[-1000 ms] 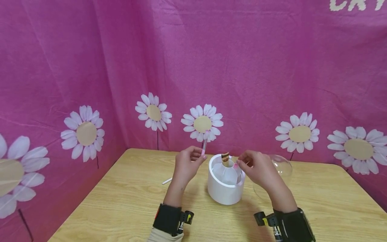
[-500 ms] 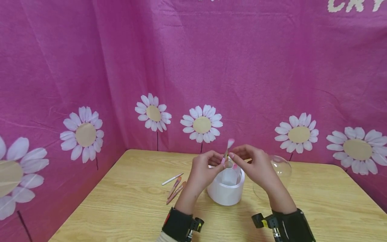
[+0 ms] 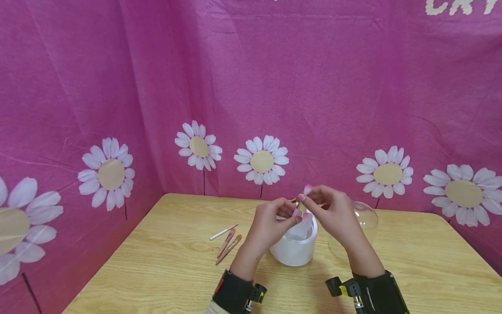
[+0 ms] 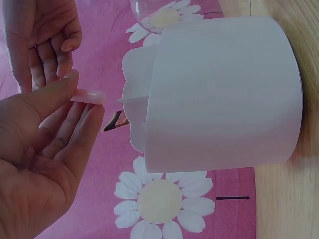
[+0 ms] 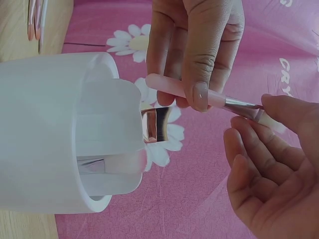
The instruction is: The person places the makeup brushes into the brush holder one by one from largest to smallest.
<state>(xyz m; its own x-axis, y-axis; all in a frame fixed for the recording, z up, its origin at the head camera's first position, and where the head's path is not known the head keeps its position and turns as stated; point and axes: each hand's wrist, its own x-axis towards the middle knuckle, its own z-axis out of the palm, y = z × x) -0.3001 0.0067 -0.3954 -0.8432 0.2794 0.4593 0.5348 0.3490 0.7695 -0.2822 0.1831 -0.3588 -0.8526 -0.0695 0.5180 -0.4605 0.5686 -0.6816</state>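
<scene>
Both hands share one pink makeup brush (image 5: 217,98) over a white round brush holder (image 3: 292,252). My left hand (image 3: 270,220) pinches its pink handle between thumb and fingers. At the bristle end, my right hand (image 3: 333,207) pinches the brush near its silver ferrule, and pale bristles show past the thumb in the right wrist view. Inside the holder's divided insert (image 5: 109,117) stand a brush with a copper ferrule and dark bristles (image 5: 155,124) and another with pink-tipped bristles (image 5: 124,163).
Left of the holder, two brushes with brown bristles (image 3: 228,249) and a slim white stick (image 3: 223,232) lie on the wooden table (image 3: 157,261). A clear dome (image 3: 365,218) stands to the right, behind my right hand. A pink cloth with daisies (image 3: 313,87) hangs behind the table.
My left hand has moved right, bringing the pink brush over the holder to my right hand, which now grips its upper end. The brush leans more to the right.
</scene>
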